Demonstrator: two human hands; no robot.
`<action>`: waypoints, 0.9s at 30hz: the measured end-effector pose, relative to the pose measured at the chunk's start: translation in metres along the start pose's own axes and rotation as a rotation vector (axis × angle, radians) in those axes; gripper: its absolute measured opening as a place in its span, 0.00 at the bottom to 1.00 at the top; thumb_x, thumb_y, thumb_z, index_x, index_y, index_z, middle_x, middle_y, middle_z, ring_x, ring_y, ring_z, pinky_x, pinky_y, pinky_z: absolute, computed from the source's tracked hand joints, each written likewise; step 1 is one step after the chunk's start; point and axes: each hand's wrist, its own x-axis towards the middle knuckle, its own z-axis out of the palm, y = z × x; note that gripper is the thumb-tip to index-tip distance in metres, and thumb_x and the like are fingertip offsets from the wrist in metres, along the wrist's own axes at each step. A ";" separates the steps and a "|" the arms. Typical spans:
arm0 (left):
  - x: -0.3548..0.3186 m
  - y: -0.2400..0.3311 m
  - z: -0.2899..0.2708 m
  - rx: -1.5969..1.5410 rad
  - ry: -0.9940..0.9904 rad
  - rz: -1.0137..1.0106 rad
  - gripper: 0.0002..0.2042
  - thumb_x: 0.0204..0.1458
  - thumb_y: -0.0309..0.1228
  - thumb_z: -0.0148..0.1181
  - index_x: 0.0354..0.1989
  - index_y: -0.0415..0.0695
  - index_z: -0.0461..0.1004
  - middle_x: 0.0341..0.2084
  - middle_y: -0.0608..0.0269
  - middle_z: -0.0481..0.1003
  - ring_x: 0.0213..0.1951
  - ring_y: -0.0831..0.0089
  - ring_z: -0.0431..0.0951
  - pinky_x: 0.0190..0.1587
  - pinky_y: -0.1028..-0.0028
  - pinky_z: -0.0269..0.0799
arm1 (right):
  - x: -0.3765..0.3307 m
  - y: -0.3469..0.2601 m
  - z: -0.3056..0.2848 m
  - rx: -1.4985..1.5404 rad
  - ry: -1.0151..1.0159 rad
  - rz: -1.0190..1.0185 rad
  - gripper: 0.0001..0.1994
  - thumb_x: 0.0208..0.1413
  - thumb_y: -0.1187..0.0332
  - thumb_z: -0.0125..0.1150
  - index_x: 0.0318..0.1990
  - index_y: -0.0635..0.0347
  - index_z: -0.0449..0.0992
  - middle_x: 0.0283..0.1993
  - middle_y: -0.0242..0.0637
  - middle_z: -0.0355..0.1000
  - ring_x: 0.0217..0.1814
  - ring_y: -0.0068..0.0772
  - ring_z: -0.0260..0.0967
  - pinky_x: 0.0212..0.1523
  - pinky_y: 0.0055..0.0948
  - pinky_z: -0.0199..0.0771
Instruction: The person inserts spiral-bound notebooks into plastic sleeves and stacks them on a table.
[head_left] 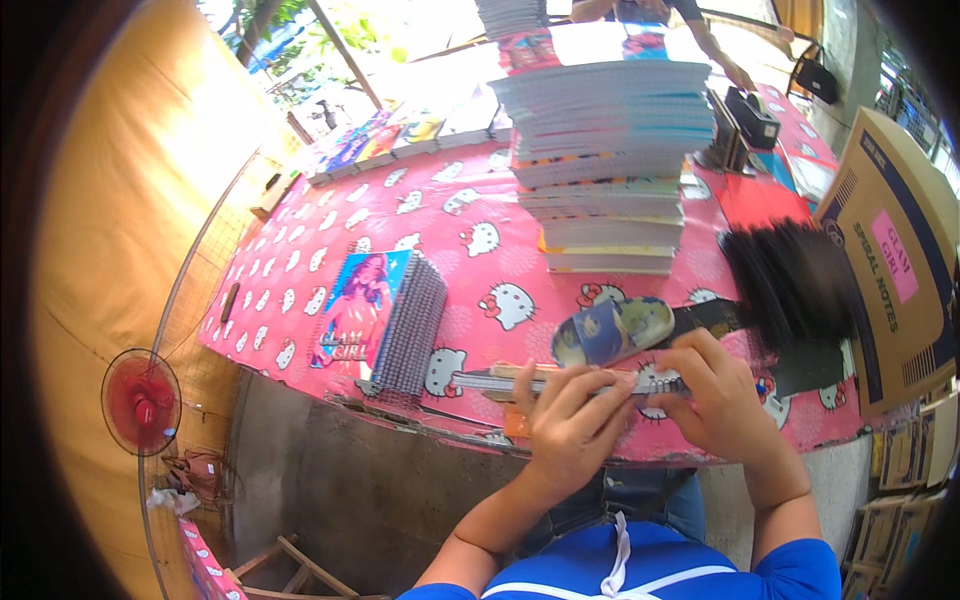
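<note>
At the table's near edge, both my hands are on a thin notebook (485, 382), seen edge-on, with a spiral wire (660, 384) along its right part. My left hand (572, 425) is closed on the notebook's middle, fingers laid over its edge. The fingers of my right hand (722, 395) are bent and pinch at the right end of the coil. Just beyond them lies a blue and yellow patterned slide sandal (612, 330). A bundle of black binding coils (785, 280), partly blurred, is to the right of it.
Left of my hands stands a stack of spiral notebooks (400, 320). A tall pile of unbound pages (610, 160) rises ahead on the pink table (450, 240). A cardboard box (885, 260) leans at right; a red fan (142, 402) is at left. Another person's arm (715, 50) reaches in behind.
</note>
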 end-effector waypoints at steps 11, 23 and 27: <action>-0.007 -0.001 0.006 -0.098 -0.031 -0.130 0.17 0.39 0.33 0.71 0.40 0.47 0.79 0.33 0.68 0.77 0.38 0.70 0.75 0.56 0.61 0.52 | 0.026 0.134 0.050 -0.225 -0.462 -0.028 0.20 0.45 0.61 0.64 0.44 0.62 0.70 0.40 0.48 0.70 0.46 0.48 0.69 0.43 0.45 0.70; -0.006 -0.012 0.005 0.071 -0.008 -0.078 0.14 0.32 0.33 0.74 0.28 0.48 0.77 0.25 0.69 0.75 0.35 0.71 0.73 0.59 0.62 0.50 | 0.016 0.117 0.014 1.117 -0.146 -0.015 0.13 0.56 0.66 0.58 0.45 0.62 0.68 0.35 0.42 0.74 0.41 0.37 0.74 0.45 0.41 0.73; 0.001 -0.016 0.007 0.079 -0.032 -0.092 0.15 0.32 0.33 0.75 0.29 0.46 0.78 0.24 0.69 0.76 0.36 0.73 0.74 0.58 0.64 0.53 | 0.025 0.100 -0.006 0.053 -0.386 0.333 0.22 0.46 0.71 0.67 0.50 0.65 0.69 0.42 0.40 0.76 0.40 0.35 0.71 0.47 0.34 0.70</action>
